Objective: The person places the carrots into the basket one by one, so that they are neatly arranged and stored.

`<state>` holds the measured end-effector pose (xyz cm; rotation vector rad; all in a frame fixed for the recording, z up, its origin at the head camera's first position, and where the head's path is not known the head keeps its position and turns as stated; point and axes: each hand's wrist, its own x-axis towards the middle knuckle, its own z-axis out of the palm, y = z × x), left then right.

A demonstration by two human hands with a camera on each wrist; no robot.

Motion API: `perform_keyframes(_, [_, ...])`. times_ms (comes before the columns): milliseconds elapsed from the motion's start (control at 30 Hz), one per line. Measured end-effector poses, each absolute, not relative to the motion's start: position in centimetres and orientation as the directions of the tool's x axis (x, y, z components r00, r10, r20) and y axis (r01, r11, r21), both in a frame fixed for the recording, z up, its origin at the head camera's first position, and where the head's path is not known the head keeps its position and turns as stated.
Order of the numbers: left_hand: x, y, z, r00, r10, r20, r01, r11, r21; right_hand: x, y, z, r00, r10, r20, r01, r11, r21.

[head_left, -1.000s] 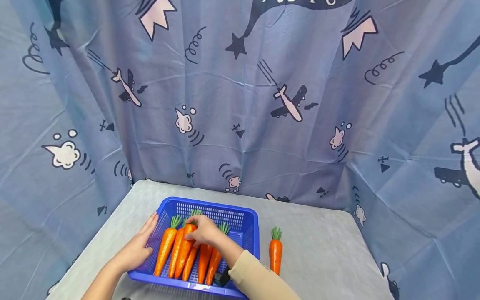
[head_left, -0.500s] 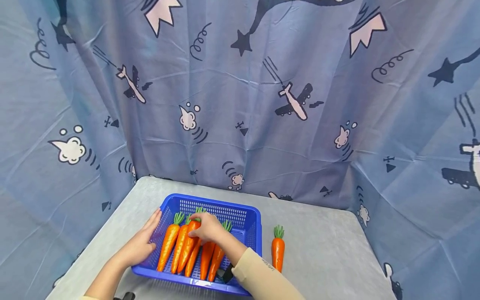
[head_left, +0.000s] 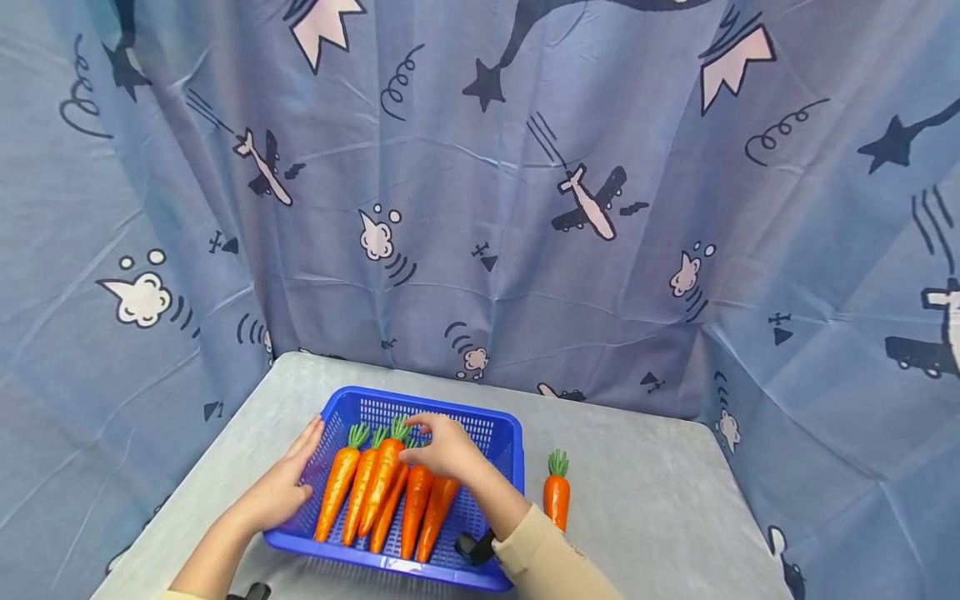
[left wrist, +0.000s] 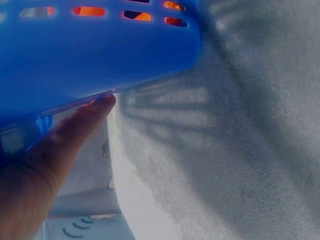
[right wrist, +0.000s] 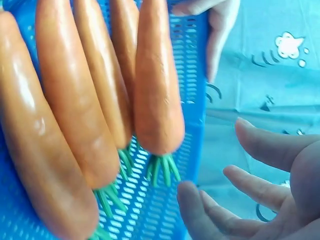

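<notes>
Several orange carrots (head_left: 382,483) with green tops lie side by side in a blue perforated basket (head_left: 450,409). One overlaps its neighbours. My right hand (head_left: 446,448) hovers above the carrot tops, holding nothing; in the right wrist view that hand (right wrist: 250,200) has its fingers spread apart from the carrots (right wrist: 159,90). Against the basket's left side rests my left hand (head_left: 279,493), fingers extended along the rim. A finger of the left hand (left wrist: 70,135) touches the basket's edge (left wrist: 100,65) in the left wrist view.
A single carrot (head_left: 557,500) lies on the grey table (head_left: 637,500) to the right of the basket, partly hidden by my right sleeve (head_left: 551,550). A blue patterned curtain (head_left: 480,208) surrounds the table at the back and sides.
My right hand has let go of the overlapping carrot and moved right, off it. The left hand stays on the basket's side. The head view has shifted slightly.
</notes>
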<state>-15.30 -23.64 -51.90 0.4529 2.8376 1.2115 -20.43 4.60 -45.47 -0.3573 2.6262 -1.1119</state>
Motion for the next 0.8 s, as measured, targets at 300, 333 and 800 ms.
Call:
perform_keyframes(300, [-15.3, -23.7, -52.0, -0.955, 0.276, 0.108, 0.268, 0.650, 0.711, -20.4, 8.7, -44.6, -0.951, -0.298, -0.086, -0.122, 0.614, -0.780])
perform_keyframes(333, [-15.3, -23.6, -52.1, -0.954, 0.278, 0.114, 0.273, 0.643, 0.716, -20.4, 9.2, -44.7, -0.954, -0.289, -0.078, -0.121, 0.611, -0.782])
perform_keyframes(800, [-15.2, -23.6, -52.3, -0.944, 0.291, 0.156, 0.311, 0.623, 0.718, -19.9, 14.4, -45.2, -0.993, -0.092, -0.073, 0.008, 0.568, -0.823])
